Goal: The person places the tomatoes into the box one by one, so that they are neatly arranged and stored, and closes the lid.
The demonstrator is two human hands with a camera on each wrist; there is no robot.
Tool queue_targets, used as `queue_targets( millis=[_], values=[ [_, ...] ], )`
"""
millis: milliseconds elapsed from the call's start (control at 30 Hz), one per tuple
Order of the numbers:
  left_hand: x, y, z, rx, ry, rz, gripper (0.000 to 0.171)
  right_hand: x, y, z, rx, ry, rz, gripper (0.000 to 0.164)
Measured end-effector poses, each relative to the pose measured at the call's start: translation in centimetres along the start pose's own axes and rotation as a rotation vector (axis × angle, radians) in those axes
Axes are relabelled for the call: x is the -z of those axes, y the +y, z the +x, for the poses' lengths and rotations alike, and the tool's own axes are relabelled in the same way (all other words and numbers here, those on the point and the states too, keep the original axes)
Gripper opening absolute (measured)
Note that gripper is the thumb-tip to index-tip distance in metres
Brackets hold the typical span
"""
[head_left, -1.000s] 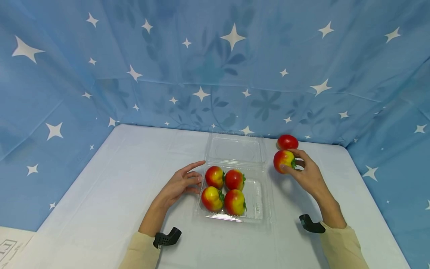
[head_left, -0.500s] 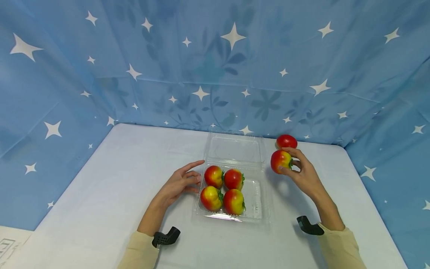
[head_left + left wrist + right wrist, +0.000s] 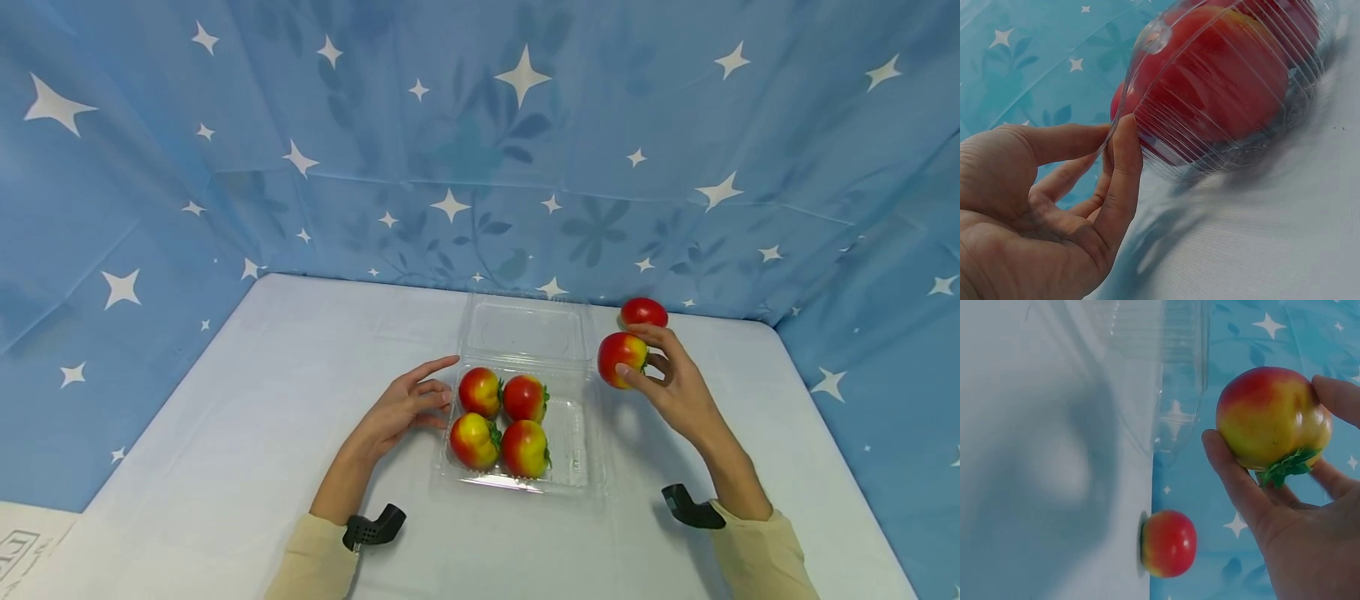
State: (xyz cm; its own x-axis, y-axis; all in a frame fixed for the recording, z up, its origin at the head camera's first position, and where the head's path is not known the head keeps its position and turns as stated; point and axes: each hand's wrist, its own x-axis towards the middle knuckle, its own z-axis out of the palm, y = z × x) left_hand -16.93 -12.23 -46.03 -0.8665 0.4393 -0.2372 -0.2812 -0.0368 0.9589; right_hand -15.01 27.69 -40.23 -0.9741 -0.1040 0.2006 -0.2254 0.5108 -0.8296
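My right hand (image 3: 678, 387) holds a red-and-yellow, tomato-like fruit (image 3: 622, 360) between thumb and fingers, raised just to the right of a clear plastic clamshell box (image 3: 566, 446). In the right wrist view, the fruit (image 3: 1272, 419) shows green leaves at its stem end. Several similar fruits (image 3: 525, 448) sit in the left part of the box, and its right part has bare floor showing. At the box's left side is my left hand (image 3: 401, 408). Its thumb and finger pinch the box's thin rim (image 3: 1124, 94) in the left wrist view.
Another red fruit (image 3: 643, 312) lies at the table's back edge, behind my right hand. The box's lid (image 3: 528, 329) lies folded back toward the blue star-patterned curtain (image 3: 480, 150). A white cloth (image 3: 285, 375) covers the table.
My right hand has shifted slightly left toward the box, carrying the fruit. The left hand and the fruits in the box look unmoved.
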Motion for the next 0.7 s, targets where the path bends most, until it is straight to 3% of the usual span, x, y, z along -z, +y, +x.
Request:
queue_targets(
  millis=[700],
  values=[
    [0.1,-0.2,0.1,0.008,-0.002,-0.020,0.060,-1.5,-1.6,-0.3,-0.023,-0.086,0.046,0.067]
  ],
)
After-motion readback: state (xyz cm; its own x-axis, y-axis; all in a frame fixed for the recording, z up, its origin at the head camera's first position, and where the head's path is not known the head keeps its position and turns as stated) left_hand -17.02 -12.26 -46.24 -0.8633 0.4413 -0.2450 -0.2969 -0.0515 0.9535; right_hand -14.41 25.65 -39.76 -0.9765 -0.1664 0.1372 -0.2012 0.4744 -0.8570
